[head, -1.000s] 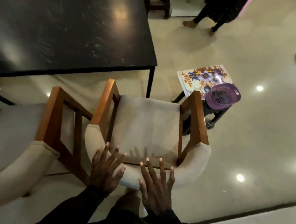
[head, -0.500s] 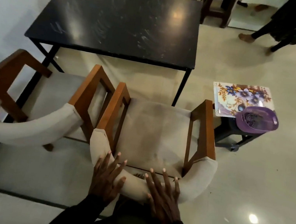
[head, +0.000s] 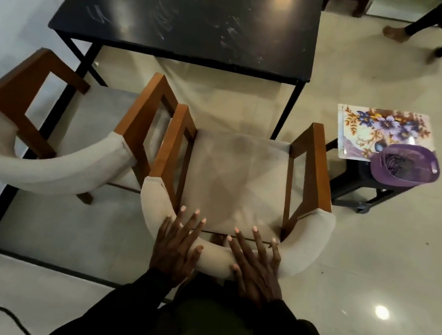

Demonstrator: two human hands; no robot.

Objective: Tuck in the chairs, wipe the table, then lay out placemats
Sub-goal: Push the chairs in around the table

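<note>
On the chair (head: 235, 178) back, the left grip (head: 175, 250) and right grip (head: 255, 271) lie flat, fingers spread, holding nothing, maybe pushing. The desk (head: 198, 10) stands beyond them.

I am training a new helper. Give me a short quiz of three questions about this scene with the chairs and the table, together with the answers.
1. True or false: the left hand and the right hand both rest with straight fingers on the padded back of the chair.
2. Where does the floral placemat lie? A) on the dark stool beside the black table; B) on that table; C) on the chair's seat.
3. Name the thing that sits on the placemat's near corner.
Key: 1 true; 2 A; 3 the purple basket.
</note>
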